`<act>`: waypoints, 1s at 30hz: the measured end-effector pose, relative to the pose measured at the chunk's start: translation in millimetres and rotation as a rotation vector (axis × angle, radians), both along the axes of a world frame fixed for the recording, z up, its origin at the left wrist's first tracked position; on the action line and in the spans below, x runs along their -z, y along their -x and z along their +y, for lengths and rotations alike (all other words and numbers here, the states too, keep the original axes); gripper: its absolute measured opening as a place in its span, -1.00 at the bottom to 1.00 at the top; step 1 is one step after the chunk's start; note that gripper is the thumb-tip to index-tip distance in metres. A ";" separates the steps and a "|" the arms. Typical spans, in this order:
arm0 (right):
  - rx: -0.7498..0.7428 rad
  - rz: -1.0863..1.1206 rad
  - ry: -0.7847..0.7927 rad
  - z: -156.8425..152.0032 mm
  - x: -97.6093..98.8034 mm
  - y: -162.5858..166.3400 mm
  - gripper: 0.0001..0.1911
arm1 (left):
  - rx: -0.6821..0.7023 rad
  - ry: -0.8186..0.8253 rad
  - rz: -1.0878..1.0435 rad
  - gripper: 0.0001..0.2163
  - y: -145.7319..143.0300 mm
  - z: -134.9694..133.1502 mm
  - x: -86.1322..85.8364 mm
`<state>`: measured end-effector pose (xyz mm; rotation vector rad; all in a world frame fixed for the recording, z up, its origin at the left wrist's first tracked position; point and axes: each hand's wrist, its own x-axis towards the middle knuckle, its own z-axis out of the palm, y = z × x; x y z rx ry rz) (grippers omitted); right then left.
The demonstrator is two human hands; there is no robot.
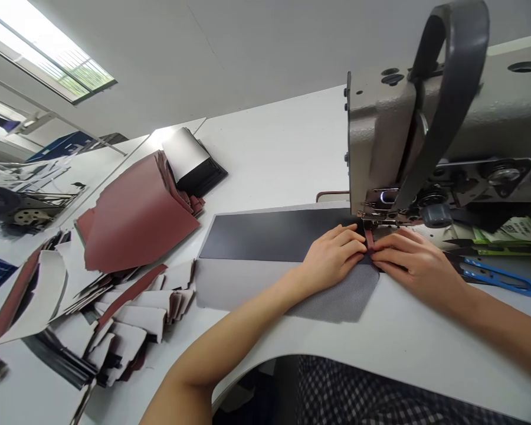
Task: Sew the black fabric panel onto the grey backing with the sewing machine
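My left hand and my right hand meet fingertip to fingertip just in front of the presser foot of a grey sewing machine. Between the fingertips stands a narrow dark red strip, pinched from both sides. Under the hands lies a grey mesh-like fabric piece, and a long dark grey panel stretches to the left on a white backing sheet. The fingers of both hands are pressed together on the strip and fabric.
A stack of dark red cut pieces and a black and white stack lie at the back left. Several white, red and black cut pieces are scattered at the left. Blue thread snips lie right of the machine.
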<state>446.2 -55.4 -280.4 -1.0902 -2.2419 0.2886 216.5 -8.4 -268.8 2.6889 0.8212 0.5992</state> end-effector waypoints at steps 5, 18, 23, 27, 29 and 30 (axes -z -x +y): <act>0.113 0.053 0.132 3.2 -2.3 0.4 -0.82 | 0.030 0.045 -0.024 -0.81 3.8 -5.1 0.4; -0.013 -0.263 -0.210 -19.6 -3.0 -1.4 -0.72 | 0.104 -0.033 0.096 -0.62 4.6 -6.5 2.1; -0.094 -0.144 -0.081 -14.2 -2.1 -9.2 -0.74 | 0.111 -0.048 0.110 -0.63 3.5 -7.1 3.3; -0.150 -0.124 -0.043 -2.7 -8.6 -12.9 -0.78 | 0.106 -0.047 0.114 -0.66 2.6 -6.9 3.6; -0.210 -0.165 -0.080 3.0 -12.2 -13.2 -0.78 | 0.102 -0.040 0.105 -0.66 2.8 -6.4 3.7; -0.242 -0.193 -0.112 5.8 -13.4 -13.1 -0.78 | 0.099 -0.033 0.099 -0.66 2.9 -6.3 3.5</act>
